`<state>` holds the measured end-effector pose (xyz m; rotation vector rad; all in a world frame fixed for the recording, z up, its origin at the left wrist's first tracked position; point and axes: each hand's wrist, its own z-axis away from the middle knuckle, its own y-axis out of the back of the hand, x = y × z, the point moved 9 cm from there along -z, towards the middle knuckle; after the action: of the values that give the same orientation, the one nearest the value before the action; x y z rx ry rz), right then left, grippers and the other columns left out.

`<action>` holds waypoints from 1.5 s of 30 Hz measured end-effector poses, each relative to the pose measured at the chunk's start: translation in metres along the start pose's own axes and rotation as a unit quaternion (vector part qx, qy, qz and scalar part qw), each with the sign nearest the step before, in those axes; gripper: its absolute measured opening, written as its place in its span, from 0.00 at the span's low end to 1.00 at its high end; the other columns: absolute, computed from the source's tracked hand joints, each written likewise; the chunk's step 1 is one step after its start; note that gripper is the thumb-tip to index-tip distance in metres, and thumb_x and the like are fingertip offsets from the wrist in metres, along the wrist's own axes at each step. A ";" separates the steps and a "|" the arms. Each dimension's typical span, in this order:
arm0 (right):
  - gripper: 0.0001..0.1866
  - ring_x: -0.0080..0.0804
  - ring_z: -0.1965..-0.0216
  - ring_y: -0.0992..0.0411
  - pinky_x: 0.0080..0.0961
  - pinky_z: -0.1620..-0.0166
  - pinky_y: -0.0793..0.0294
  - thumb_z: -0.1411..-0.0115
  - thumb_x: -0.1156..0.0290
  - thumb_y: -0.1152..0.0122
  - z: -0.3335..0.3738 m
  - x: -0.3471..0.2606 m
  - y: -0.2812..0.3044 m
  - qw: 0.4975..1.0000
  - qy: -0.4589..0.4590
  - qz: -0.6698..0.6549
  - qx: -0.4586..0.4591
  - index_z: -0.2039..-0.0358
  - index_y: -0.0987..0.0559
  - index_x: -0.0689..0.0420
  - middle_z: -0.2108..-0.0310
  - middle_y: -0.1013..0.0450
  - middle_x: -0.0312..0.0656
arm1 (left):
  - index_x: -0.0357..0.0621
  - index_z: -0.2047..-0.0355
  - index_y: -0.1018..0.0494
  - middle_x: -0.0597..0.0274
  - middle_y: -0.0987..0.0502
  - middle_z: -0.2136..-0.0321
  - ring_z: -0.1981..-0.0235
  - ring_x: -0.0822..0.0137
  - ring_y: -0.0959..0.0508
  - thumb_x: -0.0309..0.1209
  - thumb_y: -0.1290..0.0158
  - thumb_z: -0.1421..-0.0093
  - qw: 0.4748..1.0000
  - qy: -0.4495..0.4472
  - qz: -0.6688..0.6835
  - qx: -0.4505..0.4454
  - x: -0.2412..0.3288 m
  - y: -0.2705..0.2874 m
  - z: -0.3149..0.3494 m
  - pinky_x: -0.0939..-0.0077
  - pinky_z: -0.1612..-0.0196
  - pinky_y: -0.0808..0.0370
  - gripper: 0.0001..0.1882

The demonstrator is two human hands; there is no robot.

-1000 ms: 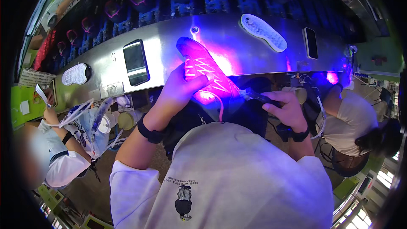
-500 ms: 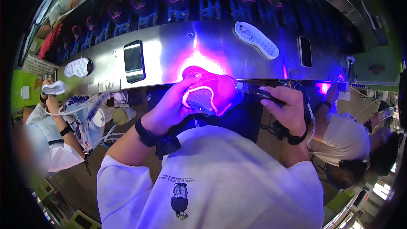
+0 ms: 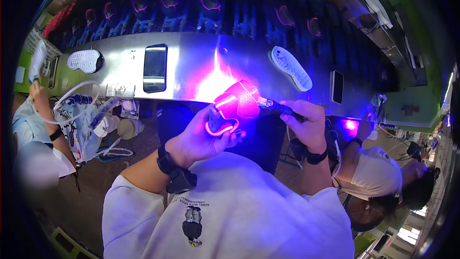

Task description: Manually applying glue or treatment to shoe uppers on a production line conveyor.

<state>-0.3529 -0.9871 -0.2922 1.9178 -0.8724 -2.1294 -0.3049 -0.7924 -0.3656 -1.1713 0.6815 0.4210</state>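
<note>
My left hand is closed round a shoe upper, holding it up at the near edge of the metal bench. The upper glows pink-red under violet light, and a brighter line runs around its collar opening, which faces me. In my right hand is a brush with a dark handle, pinched between thumb and fingers. Its pale tip meets the right end of the upper; whether it touches, I cannot tell for certain.
On the metal bench lie a white shoe sole, another sole and two phones. Behind runs a dark rack of shoes with glowing pink outlines. Co-workers sit left and right. Tubes and a white container stand at left.
The upper has turned in my left hand, its brushed end now pointing up and away. My right hand with the brush has shifted slightly left. The left co-worker's raised sole has moved away.
</note>
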 end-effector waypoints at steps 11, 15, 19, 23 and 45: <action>0.20 0.20 0.67 0.27 0.20 0.65 0.29 0.48 0.77 0.24 0.030 0.019 -0.050 0.997 0.005 -0.056 0.054 0.54 0.17 0.64 0.66 0.21 0.36 | 0.42 0.33 0.40 0.35 0.34 0.42 0.48 0.45 0.25 0.50 0.47 0.33 0.999 -0.010 -0.019 -0.043 0.002 0.009 0.016 0.69 0.57 0.14 0.36; 0.19 0.31 0.53 0.21 0.27 0.51 0.23 0.43 0.77 0.30 0.030 0.036 -0.043 0.996 -0.059 -0.048 0.047 0.50 0.17 0.61 0.56 0.18 0.46 | 0.44 0.35 0.37 0.49 0.25 0.45 0.48 0.54 0.21 0.47 0.47 0.33 0.964 -0.089 -0.251 0.021 0.014 -0.024 0.019 0.63 0.50 0.17 0.31; 0.19 0.30 0.55 0.20 0.26 0.51 0.23 0.41 0.75 0.30 -0.004 0.041 -0.042 0.986 -0.145 -0.016 0.083 0.48 0.18 0.61 0.57 0.18 0.47 | 0.38 0.37 0.36 0.55 0.23 0.46 0.49 0.63 0.20 0.33 0.45 0.35 0.848 -0.181 -0.495 0.054 0.042 -0.059 0.016 0.67 0.42 0.25 0.28; 0.20 0.24 0.63 0.22 0.25 0.58 0.23 0.42 0.73 0.28 0.006 0.012 -0.039 0.984 -0.063 -0.014 0.168 0.49 0.18 0.62 0.63 0.18 0.42 | 0.37 0.37 0.34 0.58 0.22 0.49 0.48 0.65 0.21 0.24 0.39 0.42 0.753 -0.247 -0.604 0.082 0.064 -0.086 0.016 0.67 0.42 0.25 0.32; 0.26 0.13 0.78 0.33 0.17 0.74 0.33 0.37 0.78 0.40 0.062 0.183 0.041 0.895 -0.239 -0.284 0.246 0.38 0.29 0.61 0.69 0.24 0.35 | 0.38 0.55 0.23 0.58 0.19 0.71 0.78 0.64 0.17 0.40 0.41 0.36 0.206 -0.226 -0.853 0.422 0.316 -0.233 -0.141 0.72 0.76 0.18 0.18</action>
<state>-0.4544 -1.0875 -0.4290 2.0936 -1.1267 -3.0712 0.0344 -1.0191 -0.4512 -0.0320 -1.1139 -1.4218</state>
